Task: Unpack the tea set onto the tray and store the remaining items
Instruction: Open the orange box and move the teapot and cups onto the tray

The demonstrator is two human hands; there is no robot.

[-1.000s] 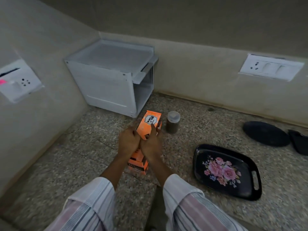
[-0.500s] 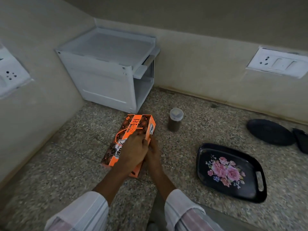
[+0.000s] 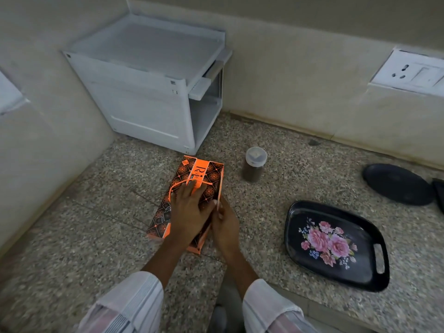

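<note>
An orange and black patterned tea set box (image 3: 200, 174) lies flat on the speckled counter, its orange cord handle looping over the top face. My left hand (image 3: 189, 210) rests flat on top of the box with the fingers spread. My right hand (image 3: 224, 223) is at the box's right side edge, thumb and fingers pinching the edge. A black tray with pink flowers (image 3: 336, 276) lies to the right of the box, with nothing on it.
A small jar with a clear lid and dark contents (image 3: 254, 163) stands just behind the box. A white storage cabinet (image 3: 149, 82) fills the back corner. A black oval plate (image 3: 397, 183) and another dark object (image 3: 439, 193) lie at the far right.
The box was held upright a second ago; it has been tipped over and now lies flat on the counter. My left hand has moved onto its top face.
</note>
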